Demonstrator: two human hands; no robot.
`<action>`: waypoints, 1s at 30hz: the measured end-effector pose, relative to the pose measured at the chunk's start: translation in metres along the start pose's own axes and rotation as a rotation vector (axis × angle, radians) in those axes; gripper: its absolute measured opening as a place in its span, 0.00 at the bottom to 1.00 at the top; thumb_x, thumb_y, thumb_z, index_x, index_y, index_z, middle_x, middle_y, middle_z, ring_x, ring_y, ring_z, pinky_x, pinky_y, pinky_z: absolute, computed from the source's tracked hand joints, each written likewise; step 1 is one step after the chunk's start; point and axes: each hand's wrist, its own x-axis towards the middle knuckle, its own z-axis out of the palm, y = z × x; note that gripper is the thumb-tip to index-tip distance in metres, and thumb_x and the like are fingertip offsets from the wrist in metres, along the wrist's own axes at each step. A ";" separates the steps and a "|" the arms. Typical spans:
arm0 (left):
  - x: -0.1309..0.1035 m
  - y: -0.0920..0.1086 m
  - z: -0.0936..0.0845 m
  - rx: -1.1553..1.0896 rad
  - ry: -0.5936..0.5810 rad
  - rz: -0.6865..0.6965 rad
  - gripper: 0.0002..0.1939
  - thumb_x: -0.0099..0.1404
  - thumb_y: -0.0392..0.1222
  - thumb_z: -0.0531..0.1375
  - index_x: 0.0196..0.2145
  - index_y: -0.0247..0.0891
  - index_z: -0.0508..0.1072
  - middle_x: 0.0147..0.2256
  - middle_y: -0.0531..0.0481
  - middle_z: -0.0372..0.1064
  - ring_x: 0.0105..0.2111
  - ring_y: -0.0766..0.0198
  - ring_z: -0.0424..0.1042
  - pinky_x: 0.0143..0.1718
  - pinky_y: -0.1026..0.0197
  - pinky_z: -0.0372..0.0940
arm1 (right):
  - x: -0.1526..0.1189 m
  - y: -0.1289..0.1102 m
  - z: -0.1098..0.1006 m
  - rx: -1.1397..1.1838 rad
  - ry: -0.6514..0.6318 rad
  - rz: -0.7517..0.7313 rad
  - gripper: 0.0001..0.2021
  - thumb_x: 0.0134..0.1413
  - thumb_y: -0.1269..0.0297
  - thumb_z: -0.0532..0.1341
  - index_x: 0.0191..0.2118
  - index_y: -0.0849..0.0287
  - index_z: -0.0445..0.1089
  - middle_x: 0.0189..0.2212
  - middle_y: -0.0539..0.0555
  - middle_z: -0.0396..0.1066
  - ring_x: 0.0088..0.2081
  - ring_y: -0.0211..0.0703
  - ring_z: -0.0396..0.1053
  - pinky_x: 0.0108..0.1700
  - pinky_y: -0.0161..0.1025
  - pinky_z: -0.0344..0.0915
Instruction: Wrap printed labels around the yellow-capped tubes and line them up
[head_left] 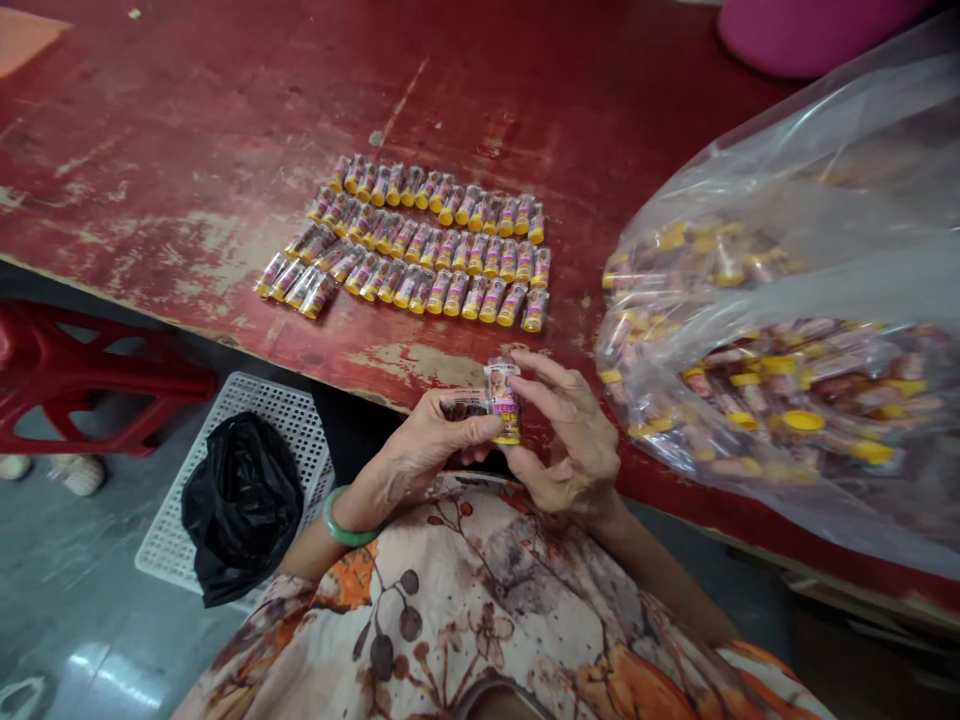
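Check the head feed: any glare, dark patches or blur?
Head view: glare on the floor, lower left, and on the clear bag; head view, lower right: deep shadow beneath the table; head view, centre: small print on the held tube looks soft.

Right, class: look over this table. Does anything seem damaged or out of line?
The red table looks damaged, its paint worn to pale patches, notably at left. Four yellow-ended tubes form a short row in front of the longer rows' left end, breaking the pattern.
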 end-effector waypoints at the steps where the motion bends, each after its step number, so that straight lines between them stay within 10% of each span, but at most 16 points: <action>1: 0.000 0.000 0.000 0.001 0.000 0.001 0.16 0.52 0.49 0.69 0.32 0.34 0.75 0.22 0.55 0.64 0.19 0.73 0.58 0.21 0.67 0.53 | 0.000 0.000 0.000 0.002 0.003 0.001 0.29 0.44 0.70 0.58 0.56 0.62 0.64 0.54 0.65 0.66 0.54 0.59 0.67 0.52 0.58 0.64; 30: -0.004 0.009 0.003 -0.043 0.084 -0.004 0.16 0.51 0.47 0.70 0.32 0.33 0.75 0.21 0.54 0.64 0.17 0.74 0.58 0.18 0.68 0.53 | -0.004 0.004 0.005 -0.017 0.028 0.023 0.29 0.46 0.70 0.60 0.58 0.60 0.62 0.56 0.64 0.65 0.55 0.58 0.66 0.51 0.58 0.67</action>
